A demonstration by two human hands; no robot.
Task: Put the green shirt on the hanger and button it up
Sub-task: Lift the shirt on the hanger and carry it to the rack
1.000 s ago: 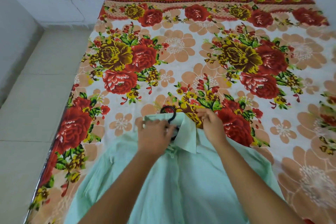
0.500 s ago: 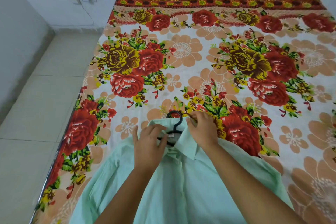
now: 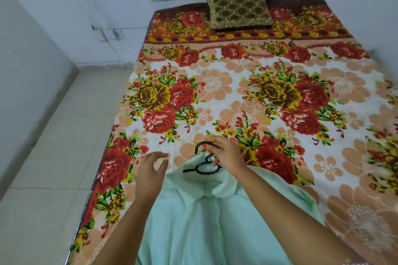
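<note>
Green shirt (image 3: 200, 226) at bed's (image 3: 237, 101) near edge, right hand (image 3: 228, 155) pinching hanger (image 3: 203, 169) hook, left hand (image 3: 150, 168) open, empty.

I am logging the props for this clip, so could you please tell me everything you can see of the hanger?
The hanger is thin and black; whether wire or plastic I cannot tell. Its hook curves away from the person over the floral bedsheet, and the right hand pinches the hook's top. Below it a small loop and short arms show at the collar of the green shirt, which hides the rest.
</note>
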